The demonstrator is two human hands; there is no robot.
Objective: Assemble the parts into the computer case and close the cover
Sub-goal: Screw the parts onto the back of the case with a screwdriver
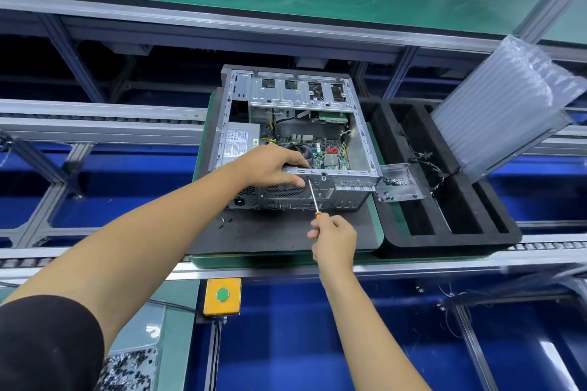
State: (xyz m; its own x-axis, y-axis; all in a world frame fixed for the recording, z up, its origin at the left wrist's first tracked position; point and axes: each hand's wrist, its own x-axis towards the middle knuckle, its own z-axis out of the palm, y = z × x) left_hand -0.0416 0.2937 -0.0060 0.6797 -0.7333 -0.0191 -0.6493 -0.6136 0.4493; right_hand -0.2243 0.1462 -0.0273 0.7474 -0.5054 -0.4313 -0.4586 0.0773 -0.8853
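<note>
The left hand (275, 165) grips the near top rim of the open computer case (295, 140), fingers curled over the metal edge into the interior and the thumb pressed on the rear panel just below. The right hand (335, 240), at about 5 o'clock from the left one, is clenched round the orange handle of a screwdriver (313, 197); its thin shaft slants up toward 11 o'clock and the tip meets the rear panel right beside the left thumb. The case lies on its side at the centre of the view on a dark foam mat (270, 233), cover off, with a power supply (239, 143) at its 9 o'clock side, a green motherboard (327, 152) in the middle and a drive cage (301, 89) at 12 o'clock. A small metal bracket (400, 182) sits touching the case's 3 o'clock corner and holds a little heap of screws (394, 181). Beyond it, a black foam tray (444, 241) with long slots holds loose dark cables (428, 162), and a clear air-cushion bag (508, 105) leans over its 2 o'clock end. At 7 o'clock, low in the view, a clear bin (133, 368) is full of small screws. A yellow box with a green button (222, 295) sits at 6 o'clock.
</note>
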